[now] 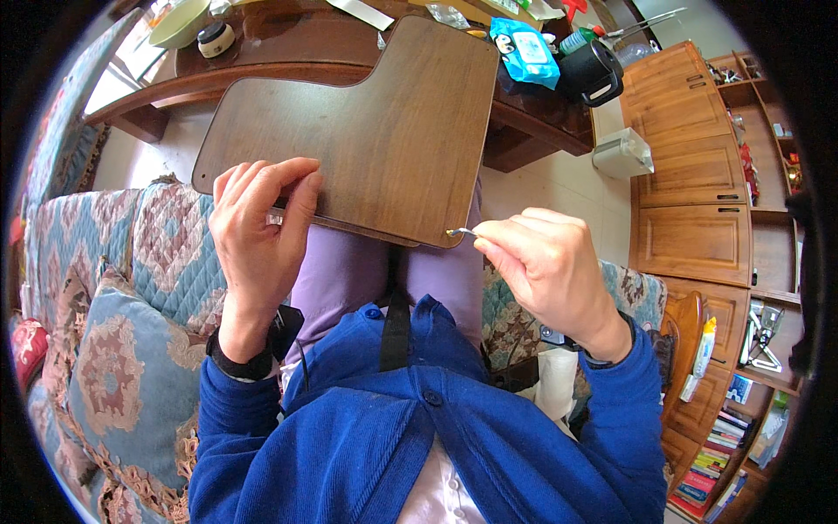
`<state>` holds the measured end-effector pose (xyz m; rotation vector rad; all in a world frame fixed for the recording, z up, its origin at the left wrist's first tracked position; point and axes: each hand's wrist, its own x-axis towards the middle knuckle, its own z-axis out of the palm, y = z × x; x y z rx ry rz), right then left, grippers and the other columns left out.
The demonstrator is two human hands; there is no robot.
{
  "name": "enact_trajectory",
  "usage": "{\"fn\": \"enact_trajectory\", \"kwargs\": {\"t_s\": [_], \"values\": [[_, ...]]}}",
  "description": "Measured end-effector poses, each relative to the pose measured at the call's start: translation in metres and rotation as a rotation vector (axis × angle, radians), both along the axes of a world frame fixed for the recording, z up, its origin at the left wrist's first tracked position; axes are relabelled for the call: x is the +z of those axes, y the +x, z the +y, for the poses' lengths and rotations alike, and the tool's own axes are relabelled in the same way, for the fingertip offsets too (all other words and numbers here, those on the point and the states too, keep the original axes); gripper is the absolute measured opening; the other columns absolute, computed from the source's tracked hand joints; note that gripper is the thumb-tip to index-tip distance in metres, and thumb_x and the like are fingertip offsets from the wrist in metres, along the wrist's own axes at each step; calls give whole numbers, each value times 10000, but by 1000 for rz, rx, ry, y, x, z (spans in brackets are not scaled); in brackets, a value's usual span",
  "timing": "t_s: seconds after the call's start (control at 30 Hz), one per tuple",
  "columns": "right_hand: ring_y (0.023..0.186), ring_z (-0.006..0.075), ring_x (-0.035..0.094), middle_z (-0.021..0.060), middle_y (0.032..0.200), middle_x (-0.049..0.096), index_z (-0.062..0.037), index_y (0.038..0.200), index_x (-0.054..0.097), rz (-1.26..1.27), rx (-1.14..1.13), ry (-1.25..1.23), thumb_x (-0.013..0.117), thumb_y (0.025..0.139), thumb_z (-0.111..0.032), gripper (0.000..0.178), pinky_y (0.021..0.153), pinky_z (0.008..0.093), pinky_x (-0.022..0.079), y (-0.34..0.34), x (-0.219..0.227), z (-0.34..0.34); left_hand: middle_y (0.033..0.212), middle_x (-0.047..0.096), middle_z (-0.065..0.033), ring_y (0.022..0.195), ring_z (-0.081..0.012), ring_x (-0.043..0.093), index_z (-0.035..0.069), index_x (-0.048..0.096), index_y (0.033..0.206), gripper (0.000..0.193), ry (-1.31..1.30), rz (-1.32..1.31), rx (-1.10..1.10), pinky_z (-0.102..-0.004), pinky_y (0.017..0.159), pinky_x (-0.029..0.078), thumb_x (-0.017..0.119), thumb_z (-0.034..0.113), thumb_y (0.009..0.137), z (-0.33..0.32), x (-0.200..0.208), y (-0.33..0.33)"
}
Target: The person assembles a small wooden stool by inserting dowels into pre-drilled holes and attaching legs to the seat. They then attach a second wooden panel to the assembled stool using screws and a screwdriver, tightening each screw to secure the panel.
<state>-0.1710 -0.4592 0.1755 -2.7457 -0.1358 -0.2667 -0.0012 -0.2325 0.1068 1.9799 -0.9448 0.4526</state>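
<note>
A brown wood-grain board [375, 131], shaped like a broad L with rounded corners, rests across my lap with its far end over the table edge. My right hand [546, 271] pinches a small, bent, shiny metal piece [465, 231] between thumb and forefinger. The tip of this piece meets the board's near right corner, where a yellowish spot shows; its exact kind is too small to tell. Over the board's near left part is my left hand [262, 218], thumb and forefinger brought together. Whatever they pinch, if anything, cannot be made out.
Beyond the board stands a dark wooden table [288, 48] with a blue wipes pack [525, 54], a black kettle [591, 74], a jar [216, 39] and a pale green bowl [180, 24]. A patterned cushion [127, 375] lies at left. Wooden cabinets [694, 175] and a white bin [623, 153] are right.
</note>
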Motion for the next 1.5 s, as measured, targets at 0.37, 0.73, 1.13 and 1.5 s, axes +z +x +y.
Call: {"fn": "enact_trajectory", "kwargs": {"t_s": [0.37,0.73,1.13,1.5], "values": [[604,280,656,147,740,690,0,894,717,43,-124,111,748,863,-54,70,563,356,500,-10,-9,15,755,665,-71,717,-232,622,48,737,915,101,-55,23,-140,-341,797,456,778,61,824,-8,5,-10],[577,257,656,151,675,658,10,801,672,106,-241,381,701,902,-75,135,532,353,480,-11,-14,18,753,708,-118,648,-135,642,-38,739,1015,262,22,1091,-667,-302,596,521,717,220,970,-44,-8,-97],[645,337,594,140,661,583,-15,675,626,69,-193,345,695,833,-114,199,585,439,453,-3,-18,14,795,703,-9,596,-37,514,29,711,960,280,-260,1612,-907,-202,543,419,608,270,1060,-56,-30,-98],[725,282,655,134,804,652,-21,948,707,66,-154,389,716,872,-44,79,645,365,519,4,-2,4,742,693,-24,543,-44,522,21,735,985,280,-228,1590,-914,-199,500,416,610,261,1059,-50,-20,-98]]}}
